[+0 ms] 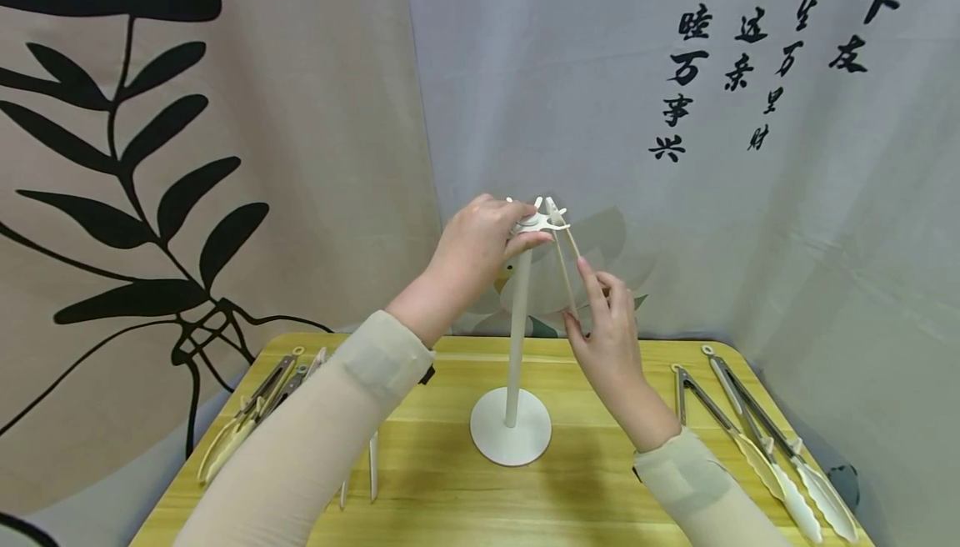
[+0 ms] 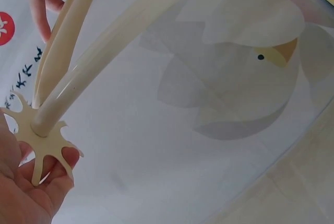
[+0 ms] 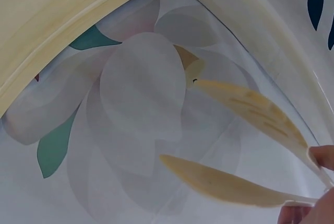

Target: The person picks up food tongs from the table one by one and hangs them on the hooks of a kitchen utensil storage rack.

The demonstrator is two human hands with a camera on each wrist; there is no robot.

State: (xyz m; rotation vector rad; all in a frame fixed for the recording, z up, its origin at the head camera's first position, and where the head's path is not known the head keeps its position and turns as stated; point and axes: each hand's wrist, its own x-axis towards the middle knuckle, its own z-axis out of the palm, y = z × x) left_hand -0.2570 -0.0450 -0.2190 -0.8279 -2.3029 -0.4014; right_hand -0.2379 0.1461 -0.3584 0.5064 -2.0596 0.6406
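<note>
A white stand [image 1: 519,322] rises from a round base [image 1: 487,439] and carries a flat hooked top [image 1: 553,224], also seen as a many-armed disc [image 2: 49,143] in the left wrist view. My left hand [image 1: 480,234] grips this top between thumb and fingers. Thumb and fingers of my right hand [image 1: 609,338] hold a pair of cream tongs [image 1: 562,268] by their arms, the joined end up among the hooks. Whether that end hangs on a hook is unclear. Two spread, leaf-shaped tong tips [image 3: 224,185] show in the right wrist view.
Metal-handled tongs with pale tips [image 1: 750,439] lie at the table's right side. More tongs [image 1: 251,414] lie at the left, partly behind my left sleeve. Two thin white tips [image 1: 373,468] show beside that sleeve. A printed curtain [image 1: 315,113] hangs behind the wooden table [image 1: 427,480].
</note>
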